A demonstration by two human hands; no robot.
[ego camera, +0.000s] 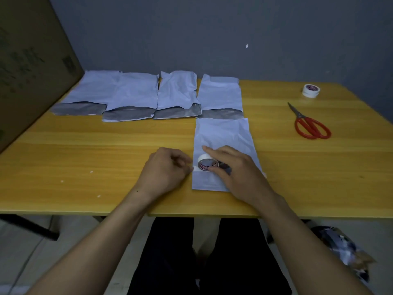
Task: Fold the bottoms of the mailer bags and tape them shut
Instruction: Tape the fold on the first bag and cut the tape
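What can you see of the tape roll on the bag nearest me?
The tape roll is small and white, with red print on its inner core. It sits tilted on edge on the nearest mailer bag, by that bag's left edge. The right hand holds it from the right and above; the left hand pinches what looks like its short white free end, reaching leftward.
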